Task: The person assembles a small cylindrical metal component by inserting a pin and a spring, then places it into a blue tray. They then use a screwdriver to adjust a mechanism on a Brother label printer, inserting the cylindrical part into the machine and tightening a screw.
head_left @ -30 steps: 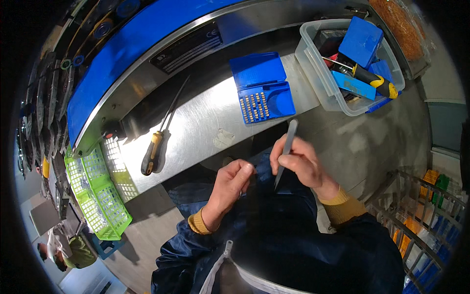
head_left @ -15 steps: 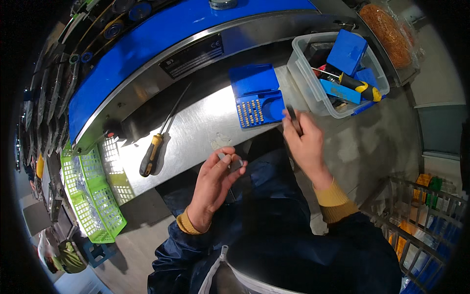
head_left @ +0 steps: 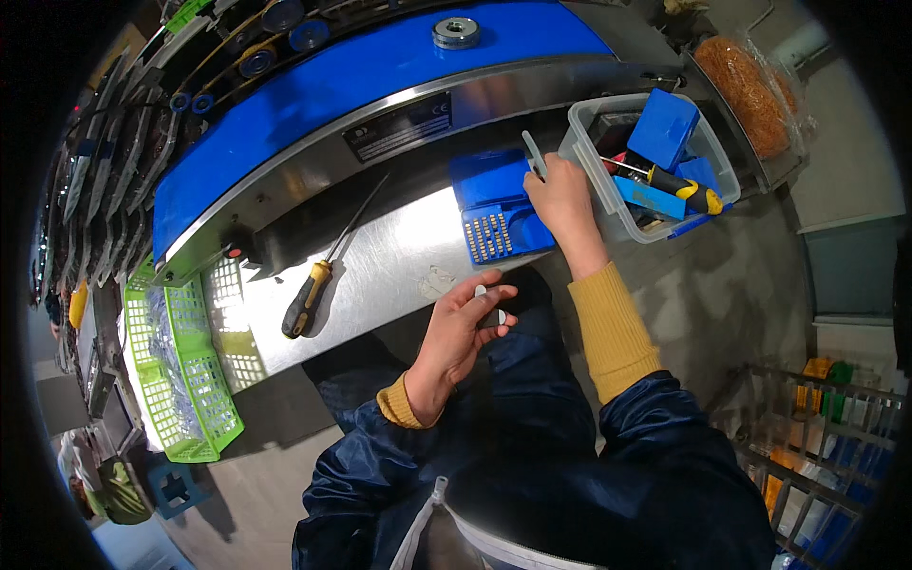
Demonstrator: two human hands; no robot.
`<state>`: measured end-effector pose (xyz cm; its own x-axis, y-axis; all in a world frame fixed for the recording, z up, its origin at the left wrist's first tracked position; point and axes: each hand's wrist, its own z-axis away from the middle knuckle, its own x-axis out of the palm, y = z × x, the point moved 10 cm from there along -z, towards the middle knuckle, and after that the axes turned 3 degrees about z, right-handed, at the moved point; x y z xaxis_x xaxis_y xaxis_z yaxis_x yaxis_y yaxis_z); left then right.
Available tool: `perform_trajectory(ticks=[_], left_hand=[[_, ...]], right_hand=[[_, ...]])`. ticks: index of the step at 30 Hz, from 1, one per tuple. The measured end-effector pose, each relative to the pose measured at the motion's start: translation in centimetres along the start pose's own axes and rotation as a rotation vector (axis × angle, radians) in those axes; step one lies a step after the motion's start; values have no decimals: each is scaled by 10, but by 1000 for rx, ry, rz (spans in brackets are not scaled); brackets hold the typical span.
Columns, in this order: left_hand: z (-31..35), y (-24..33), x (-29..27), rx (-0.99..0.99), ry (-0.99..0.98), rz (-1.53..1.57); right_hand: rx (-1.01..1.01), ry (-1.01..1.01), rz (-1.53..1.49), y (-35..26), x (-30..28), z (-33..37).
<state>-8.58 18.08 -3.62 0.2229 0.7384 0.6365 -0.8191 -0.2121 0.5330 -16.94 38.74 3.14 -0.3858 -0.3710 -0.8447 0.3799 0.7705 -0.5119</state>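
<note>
My left hand (head_left: pixel 454 332) is closed on a small grey metal piece (head_left: pixel 482 293), held in front of the metal ledge; the fingers cover much of it. Over the right edge of an open blue case (head_left: pixel 493 172), my right hand (head_left: pixel 567 197) grips a slim, flat grey tool that looks like tweezers (head_left: pixel 535 152), its end pointing up and away. Rows of small brass-coloured blocks (head_left: pixel 489 237) fill the left part of the case, and a rounded hollow lies beside them. My right fingers hide part of that side.
A yellow-and-black screwdriver (head_left: pixel 309 298) lies on the metal ledge (head_left: pixel 399 242). To the right stands a clear tub (head_left: pixel 608 201) of tools and blue boxes. A green basket (head_left: pixel 228 423) is at left. Behind the ledge runs a blue surface (head_left: pixel 370 62) bearing a metal ring (head_left: pixel 456 32).
My right hand has moved forward and left with the tool, from beside the case to over its right edge. My left hand has shifted right, still holding the metal piece. The view has shifted slightly.
</note>
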Motion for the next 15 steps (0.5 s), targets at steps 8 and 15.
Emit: perform_trajectory(ticks=[8,15], left_hand=[[15,16,-23,80,110,28],[21,18,-27,85,120,15]], right_hand=[[59,-120,-238,5,17,20],[136,-77,-556,14,9,38]])
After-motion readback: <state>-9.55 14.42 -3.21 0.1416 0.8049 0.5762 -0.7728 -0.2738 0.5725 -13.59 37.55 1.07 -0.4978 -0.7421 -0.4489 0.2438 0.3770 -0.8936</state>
